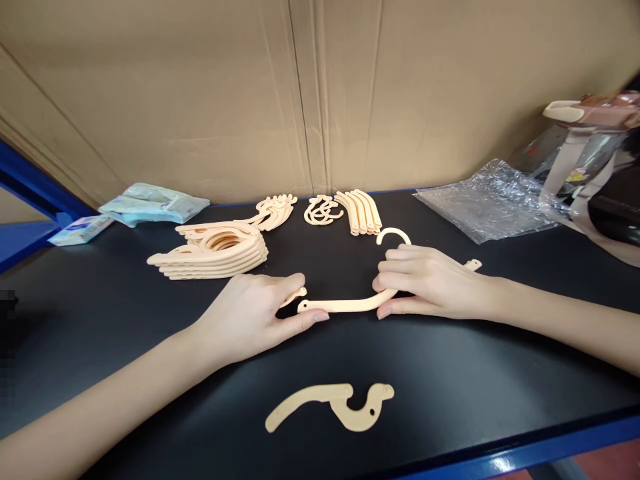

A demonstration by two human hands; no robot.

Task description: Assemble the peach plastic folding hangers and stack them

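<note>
My right hand [425, 280] is closed around a cream plastic clothes hanger [350, 305]. Its hook [395, 233] sticks up past my fingers, one arm points left and the other end shows beyond my wrist. My left hand [260, 310] is closed on a cream plastic piece [294, 297], mostly hidden under the fingers. The left thumb lies against the end of the hanger's left arm. Nearer to me, a curved cream hanger part [330, 405] with a round notch lies flat on the black table [210, 427], touched by neither hand.
Folded cream hangers [215, 257] are stacked at the left. Behind them are notched parts [276, 212], loose hooks [323, 210] and a row of curved arms [359, 212]. Blue tissue packs [153, 203], a clear plastic bag [493, 200] and a strapped bottle [585, 147] flank these, before a cardboard wall [200, 93].
</note>
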